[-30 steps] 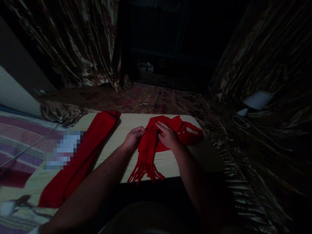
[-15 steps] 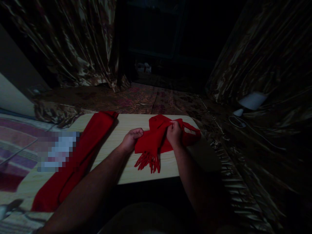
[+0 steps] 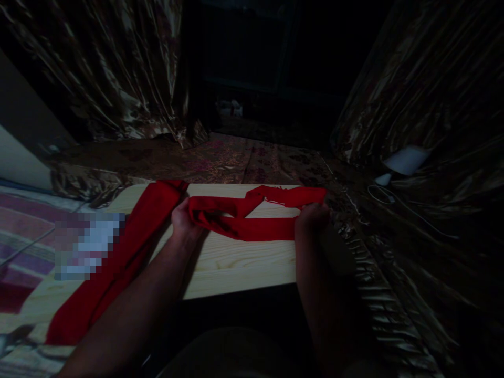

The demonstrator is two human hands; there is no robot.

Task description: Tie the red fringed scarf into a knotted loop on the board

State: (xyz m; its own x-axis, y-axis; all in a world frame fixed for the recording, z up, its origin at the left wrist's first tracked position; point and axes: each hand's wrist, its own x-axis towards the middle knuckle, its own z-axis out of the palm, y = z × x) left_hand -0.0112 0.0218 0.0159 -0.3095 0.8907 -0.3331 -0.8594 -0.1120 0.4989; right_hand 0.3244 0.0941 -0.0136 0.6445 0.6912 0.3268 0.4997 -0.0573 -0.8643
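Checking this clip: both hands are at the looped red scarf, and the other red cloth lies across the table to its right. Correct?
Not quite: the head view shows the other red cloth across the table to the left of the looped red scarf. The rest stands.

From where I stand, the fringed red scarf (image 3: pixel 271 230) looks like soft cloth, matt all over, its fringe stringy. The long folded red cloth (image 3: pixel 132 247) has the same dull nap. Beneath them the counter (image 3: pixel 240 270) shows pale wood grain, smooth with little shine. The curtain (image 3: pixel 145 84) on the left is glossy, satiny fabric; the striped bedcover (image 3: pixel 23 215) is flat, woven-looking cloth. The lampshade (image 3: pixel 407 159) seems smooth and matt.
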